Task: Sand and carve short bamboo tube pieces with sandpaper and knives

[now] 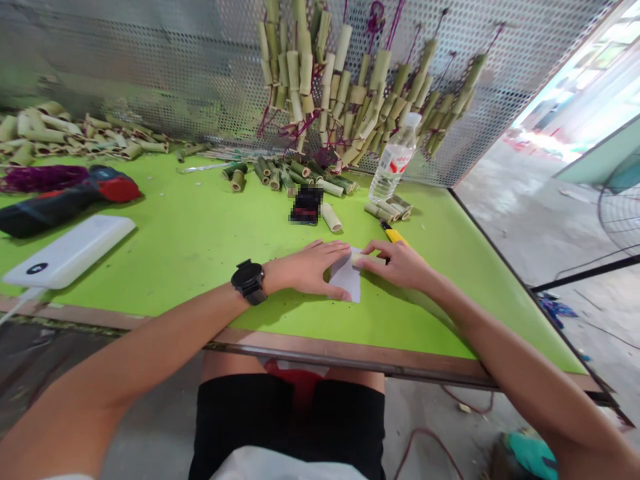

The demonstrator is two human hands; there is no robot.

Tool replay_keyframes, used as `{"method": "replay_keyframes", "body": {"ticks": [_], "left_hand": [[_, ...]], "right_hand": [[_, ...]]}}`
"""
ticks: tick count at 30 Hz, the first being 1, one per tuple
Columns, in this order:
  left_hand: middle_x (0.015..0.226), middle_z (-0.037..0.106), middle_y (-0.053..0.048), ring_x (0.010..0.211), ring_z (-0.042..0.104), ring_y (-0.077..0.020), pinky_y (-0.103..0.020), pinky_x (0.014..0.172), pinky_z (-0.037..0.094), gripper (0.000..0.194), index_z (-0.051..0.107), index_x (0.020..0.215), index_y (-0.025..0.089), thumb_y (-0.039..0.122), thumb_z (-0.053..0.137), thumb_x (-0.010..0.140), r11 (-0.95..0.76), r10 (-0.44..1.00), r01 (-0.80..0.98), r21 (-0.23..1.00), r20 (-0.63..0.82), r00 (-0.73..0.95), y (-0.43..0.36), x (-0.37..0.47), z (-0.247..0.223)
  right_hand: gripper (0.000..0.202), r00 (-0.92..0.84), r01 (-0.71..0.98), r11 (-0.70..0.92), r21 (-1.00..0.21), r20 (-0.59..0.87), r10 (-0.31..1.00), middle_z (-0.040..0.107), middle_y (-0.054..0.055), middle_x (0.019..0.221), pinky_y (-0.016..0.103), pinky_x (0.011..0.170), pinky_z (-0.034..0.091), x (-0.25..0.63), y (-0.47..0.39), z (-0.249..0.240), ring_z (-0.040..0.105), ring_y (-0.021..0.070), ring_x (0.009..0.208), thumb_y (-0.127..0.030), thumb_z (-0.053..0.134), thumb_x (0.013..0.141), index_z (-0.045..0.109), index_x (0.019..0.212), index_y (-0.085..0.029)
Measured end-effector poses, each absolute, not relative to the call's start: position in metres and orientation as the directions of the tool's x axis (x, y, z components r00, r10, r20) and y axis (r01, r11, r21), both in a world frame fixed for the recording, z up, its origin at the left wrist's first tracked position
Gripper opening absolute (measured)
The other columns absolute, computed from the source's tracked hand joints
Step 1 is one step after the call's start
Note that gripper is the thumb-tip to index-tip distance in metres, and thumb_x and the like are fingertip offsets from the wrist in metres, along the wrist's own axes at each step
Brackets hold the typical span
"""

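Fingers of our left hand (316,268) are resting spread and flat, partly covering one white sheet (350,285). Over its far right part, one bamboo piece (355,259) is lying lengthwise left to right, an end pointing left. Our right hand (401,264) is pinching it, one yellow-and-black tool (394,233) lying just beyond.
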State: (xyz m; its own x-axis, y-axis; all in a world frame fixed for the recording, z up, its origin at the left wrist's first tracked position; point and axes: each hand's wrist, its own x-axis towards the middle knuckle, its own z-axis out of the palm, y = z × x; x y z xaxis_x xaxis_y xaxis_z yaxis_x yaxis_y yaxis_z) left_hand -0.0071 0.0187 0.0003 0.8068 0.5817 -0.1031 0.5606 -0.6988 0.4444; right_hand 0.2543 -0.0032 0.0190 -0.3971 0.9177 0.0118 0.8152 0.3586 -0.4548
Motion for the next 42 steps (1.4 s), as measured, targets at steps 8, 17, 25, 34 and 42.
{"method": "replay_keyframes", "body": {"ticks": [8, 17, 25, 34, 42], "left_hand": [[0.184, 0.024, -0.019, 0.172, 0.021, -0.0397, -0.054, 0.139, 0.012, 0.12, 0.03, 0.176, 0.015, 0.09, 0.064, 0.088, -0.697, 0.577, 0.539, 0.473, -0.076, 0.813, 0.019, -0.007, -0.001], [0.184, 0.024, -0.019, 0.172, 0.02, -0.0389, -0.053, 0.139, 0.013, 0.12, 0.03, 0.176, 0.016, 0.091, 0.062, 0.088, -0.698, 0.582, 0.547, 0.462, -0.079, 0.809, 0.018, -0.007, -0.001], [0.185, 0.021, -0.018, 0.172, 0.019, -0.0378, -0.052, 0.14, 0.011, 0.118, 0.028, 0.176, 0.016, 0.088, 0.063, 0.09, -0.689, 0.594, 0.576, 0.439, -0.113, 0.797, 0.018, -0.006, 0.001], [0.185, 0.022, -0.019, 0.172, 0.019, -0.0386, -0.051, 0.139, 0.011, 0.122, 0.026, 0.177, 0.015, 0.09, 0.062, 0.088, -0.681, 0.596, 0.573, 0.456, -0.108, 0.795, 0.017, -0.006, 0.001], [0.184, 0.025, -0.019, 0.171, 0.023, -0.0399, -0.053, 0.139, 0.015, 0.118, 0.032, 0.175, 0.017, 0.091, 0.063, 0.088, -0.696, 0.582, 0.541, 0.472, -0.07, 0.81, 0.018, -0.007, -0.002]], "right_hand": [[0.048, -0.524, 0.739, 0.451, -0.5, -0.005, 0.852, 0.053, -0.005, 0.056, 0.03, 0.061, 0.028, 0.244, -0.015, 0.018, 0.044, 0.0152, 0.054, -0.068, 0.061, 0.099, 0.08, 0.107, -0.024], [0.047, -0.437, 0.825, 0.427, -0.371, 0.06, 0.897, 0.052, -0.004, 0.054, 0.032, 0.064, 0.028, 0.246, -0.012, 0.02, 0.047, 0.0173, 0.055, -0.064, 0.061, 0.1, 0.08, 0.108, -0.022], [0.05, -0.345, 0.888, 0.342, -0.307, 0.048, 0.937, 0.058, -0.001, 0.057, 0.031, 0.065, 0.03, 0.257, 0.001, 0.021, 0.055, 0.02, 0.06, -0.068, 0.061, 0.099, 0.081, 0.108, -0.023], [0.051, -0.461, 0.845, 0.44, -0.302, 0.005, 0.888, 0.057, -0.002, 0.056, 0.032, 0.064, 0.027, 0.253, -0.006, 0.023, 0.05, 0.0186, 0.056, -0.07, 0.06, 0.1, 0.081, 0.111, -0.025], [0.047, -0.49, 0.807, 0.461, -0.37, 0.018, 0.872, 0.059, -0.001, 0.058, 0.032, 0.064, 0.029, 0.247, -0.011, 0.021, 0.049, 0.0181, 0.056, -0.065, 0.06, 0.1, 0.081, 0.108, -0.024]]}}
